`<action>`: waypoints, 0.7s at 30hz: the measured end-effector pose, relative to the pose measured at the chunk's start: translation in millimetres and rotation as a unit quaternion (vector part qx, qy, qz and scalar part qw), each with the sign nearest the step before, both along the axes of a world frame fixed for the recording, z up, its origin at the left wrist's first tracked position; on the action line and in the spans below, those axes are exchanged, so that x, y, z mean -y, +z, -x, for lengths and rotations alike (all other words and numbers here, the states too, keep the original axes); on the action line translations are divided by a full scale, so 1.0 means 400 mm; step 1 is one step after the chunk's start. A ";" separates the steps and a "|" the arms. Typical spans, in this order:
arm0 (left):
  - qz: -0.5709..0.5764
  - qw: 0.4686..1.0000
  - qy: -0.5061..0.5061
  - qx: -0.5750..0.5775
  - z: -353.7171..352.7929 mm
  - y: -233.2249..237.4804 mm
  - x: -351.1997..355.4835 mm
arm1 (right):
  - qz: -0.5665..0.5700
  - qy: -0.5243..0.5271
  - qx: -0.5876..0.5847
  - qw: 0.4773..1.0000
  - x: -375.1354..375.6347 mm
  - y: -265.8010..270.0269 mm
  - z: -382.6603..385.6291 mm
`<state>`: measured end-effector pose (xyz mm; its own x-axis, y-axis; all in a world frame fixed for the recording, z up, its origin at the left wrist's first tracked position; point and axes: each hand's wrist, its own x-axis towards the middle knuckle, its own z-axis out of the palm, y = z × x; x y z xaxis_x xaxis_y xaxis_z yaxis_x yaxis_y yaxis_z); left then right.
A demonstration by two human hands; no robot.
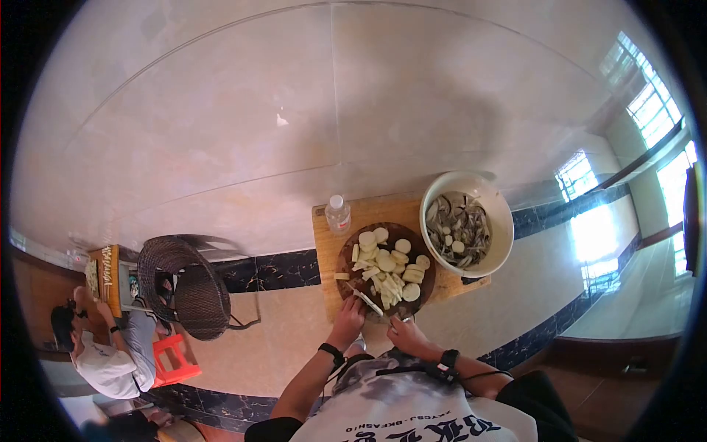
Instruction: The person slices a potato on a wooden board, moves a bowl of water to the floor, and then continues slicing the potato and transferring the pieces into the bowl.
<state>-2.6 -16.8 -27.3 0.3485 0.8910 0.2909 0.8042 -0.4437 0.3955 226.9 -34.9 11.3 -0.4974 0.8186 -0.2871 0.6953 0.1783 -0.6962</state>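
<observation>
A round dark wooden board [346,254] bears pale sliced rounds and strips of a vegetable [387,265]. At the board's near left edge is my left hand [349,321], its fingers closed by one end of a knife [368,302]; what they hold is too small to make out. My right hand [406,335] is closed at the knife's other end, near the board's front edge. The blade lies slanted between both hands. To the right, a cream bowl [503,228] contains dark and pale slices in liquid.
A clear bottle [338,215] stands at the back left of the wooden table [324,254], against the tiled wall. Farther left are a wicker chair [202,302], a red stool [175,361] and another person [110,365] seated at a small table.
</observation>
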 end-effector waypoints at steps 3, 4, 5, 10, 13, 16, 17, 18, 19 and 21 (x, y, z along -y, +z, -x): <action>-0.003 1.000 0.004 -0.015 -0.002 -0.005 0.006 | 0.046 -0.054 0.000 0.998 0.006 -0.009 0.007; 0.005 1.000 0.002 -0.016 -0.001 -0.003 0.008 | 0.047 -0.053 -0.003 0.997 0.006 -0.004 0.008; 0.013 1.000 0.000 -0.016 0.000 0.000 0.009 | 0.049 -0.052 -0.006 0.997 0.006 0.001 0.008; 0.014 1.000 0.004 -0.025 0.000 -0.003 0.010 | 0.052 -0.043 0.003 0.998 0.005 0.002 0.011; 0.006 1.000 0.011 -0.019 0.000 -0.031 0.011 | 0.066 -0.044 0.017 0.997 -0.002 0.021 0.015; 0.005 1.000 0.019 -0.003 -0.004 -0.038 0.011 | 0.074 -0.042 0.033 0.996 -0.014 0.044 0.024; 0.005 1.000 0.019 0.001 -0.003 -0.040 0.011 | 0.073 -0.039 0.039 0.996 -0.017 0.046 0.027; 0.005 1.000 0.020 0.004 0.001 -0.042 0.012 | -0.006 0.035 0.046 0.998 -0.016 0.013 0.019; 0.003 1.000 0.018 0.005 0.004 -0.036 0.012 | -0.084 0.109 0.052 0.989 -0.012 -0.052 -0.002; 0.001 1.000 0.012 0.007 0.004 -0.012 0.011 | -0.093 0.105 0.044 0.989 -0.016 -0.067 0.004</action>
